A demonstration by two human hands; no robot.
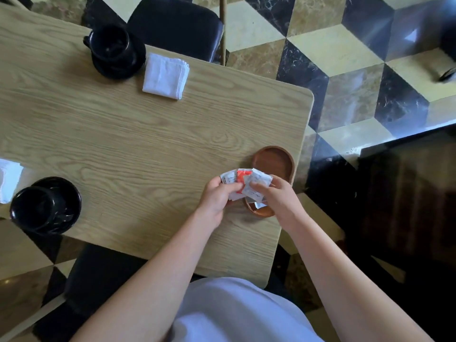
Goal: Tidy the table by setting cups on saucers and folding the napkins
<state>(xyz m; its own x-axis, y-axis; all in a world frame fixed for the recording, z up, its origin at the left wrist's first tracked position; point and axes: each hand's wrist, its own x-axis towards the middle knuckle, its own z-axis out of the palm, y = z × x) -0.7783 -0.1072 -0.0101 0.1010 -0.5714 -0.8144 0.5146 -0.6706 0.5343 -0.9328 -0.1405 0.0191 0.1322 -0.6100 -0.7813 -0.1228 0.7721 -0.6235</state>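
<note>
Both hands pinch sachets (246, 185) over a brown tray (276, 159) at the tabletop's (148, 144) right edge: left hand (217, 197), right hand (276, 196). Black cups sit on saucers far left (111, 43) and near left (32, 208); a folded napkin (165, 75) lies beside the far cup.

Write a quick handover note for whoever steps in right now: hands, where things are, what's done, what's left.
Left hand and right hand both pinch small packets over the wooden dish.
Far cup sits on its saucer, folded napkin beside it.
Near cup sits on its saucer.
Left: put the packets down; the napkin at the left edge is cut off, so check its fold.
</note>
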